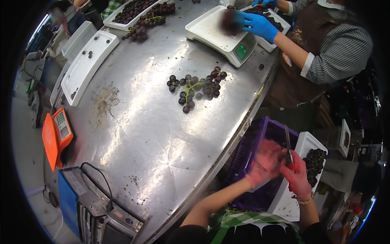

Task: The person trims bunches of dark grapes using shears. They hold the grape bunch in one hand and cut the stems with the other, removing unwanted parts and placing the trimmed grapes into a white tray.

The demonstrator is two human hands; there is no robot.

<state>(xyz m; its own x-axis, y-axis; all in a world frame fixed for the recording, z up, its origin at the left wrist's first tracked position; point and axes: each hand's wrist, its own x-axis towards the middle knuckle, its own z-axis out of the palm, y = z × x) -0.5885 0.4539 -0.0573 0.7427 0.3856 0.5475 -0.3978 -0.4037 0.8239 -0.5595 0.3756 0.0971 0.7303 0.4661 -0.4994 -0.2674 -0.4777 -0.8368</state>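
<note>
My right hand (297,178), in a red-pink glove, grips scissors (288,143) with red handles, their blades pointing away from me. Beside it my left hand (266,161), gloved alike, is motion-blurred over a purple plastic crate (243,152). Its fingers and anything in them are too blurred to make out. The crate stands next to the metal table's front edge; its dark inside is partly hidden by my hands. Right of it lies a white tray (281,210), partly under my right hand, with a bunch of dark grapes (315,164) on it.
On the metal table (146,128) lie a spread grape bunch (192,87), a white scale (202,26), an orange scale (62,131) and a blue-sided metal appliance (68,201) with a cable. A co-worker's blue-gloved hand (262,26) holds blurred grapes over the white scale. White trays (88,67) stand farther back.
</note>
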